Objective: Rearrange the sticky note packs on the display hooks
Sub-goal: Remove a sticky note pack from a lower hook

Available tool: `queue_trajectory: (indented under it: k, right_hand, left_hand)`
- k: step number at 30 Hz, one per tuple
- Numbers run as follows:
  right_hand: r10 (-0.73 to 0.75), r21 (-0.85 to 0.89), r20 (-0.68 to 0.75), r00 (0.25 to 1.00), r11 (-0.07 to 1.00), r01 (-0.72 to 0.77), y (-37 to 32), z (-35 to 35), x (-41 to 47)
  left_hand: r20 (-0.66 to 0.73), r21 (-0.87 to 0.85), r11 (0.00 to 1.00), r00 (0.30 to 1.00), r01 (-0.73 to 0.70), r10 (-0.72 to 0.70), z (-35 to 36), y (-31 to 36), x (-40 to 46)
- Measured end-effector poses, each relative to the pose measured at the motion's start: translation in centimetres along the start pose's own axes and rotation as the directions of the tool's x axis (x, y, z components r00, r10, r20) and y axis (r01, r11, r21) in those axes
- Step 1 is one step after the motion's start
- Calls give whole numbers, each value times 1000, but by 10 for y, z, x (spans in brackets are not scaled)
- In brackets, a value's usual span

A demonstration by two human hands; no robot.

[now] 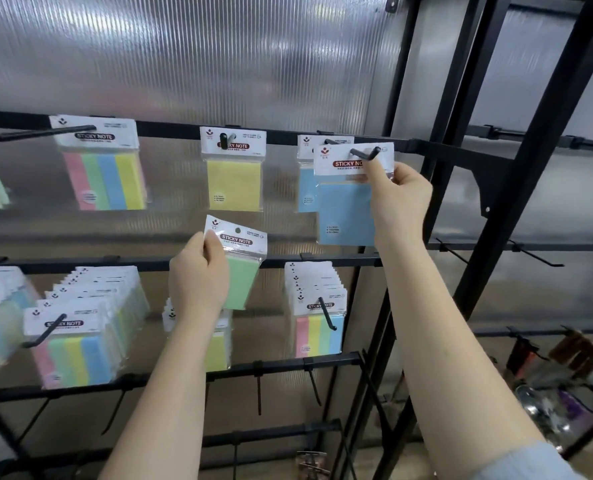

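My right hand (pixel 397 199) pinches the header of a blue sticky note pack (pixel 345 213) that hangs on the tip of the upper right hook (pixel 364 154). Another blue pack (pixel 307 188) hangs behind it on the same hook. My left hand (pixel 198 275) grips a green sticky note pack (pixel 241 271) off any hook, tilted, below the yellow pack (pixel 234 183) that hangs on the middle hook (pixel 224 140). A four-colour pack (pixel 104 178) hangs on the upper left hook.
The lower rail carries several hooks full of four-colour packs (pixel 76 344), (pixel 317 327) and yellow packs (pixel 217 351). A black metal frame (pixel 496 188) stands at the right, with empty hooks (pixel 530 254) and mixed goods (pixel 565 368) beyond. Bare hooks hang below.
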State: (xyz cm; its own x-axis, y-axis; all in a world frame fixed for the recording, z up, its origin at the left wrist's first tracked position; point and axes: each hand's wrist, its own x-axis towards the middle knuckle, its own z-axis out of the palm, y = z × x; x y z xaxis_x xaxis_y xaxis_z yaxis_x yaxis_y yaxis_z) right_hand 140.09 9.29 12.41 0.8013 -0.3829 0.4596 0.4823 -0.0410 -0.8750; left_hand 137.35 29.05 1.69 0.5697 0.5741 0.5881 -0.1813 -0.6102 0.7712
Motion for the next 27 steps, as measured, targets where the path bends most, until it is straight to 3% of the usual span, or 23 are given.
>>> queue_trajectory:
  k: [11, 20, 27]
  right_hand:
    - [141, -31, -44, 989, 989, -142, 30, 49, 57]
    - [129, 75, -127, 984, 990, -120, 37, 68, 66]
    - [99, 37, -173, 980, 995, -94, 55, 63, 49]
  left_hand:
    - [-45, 5, 1000, 999, 18, -17, 0, -11, 15]
    - [-60, 3, 1000, 998, 30, -30, -2, -10, 17]
    - [-99, 4, 998, 993, 68, -67, -17, -8, -3]
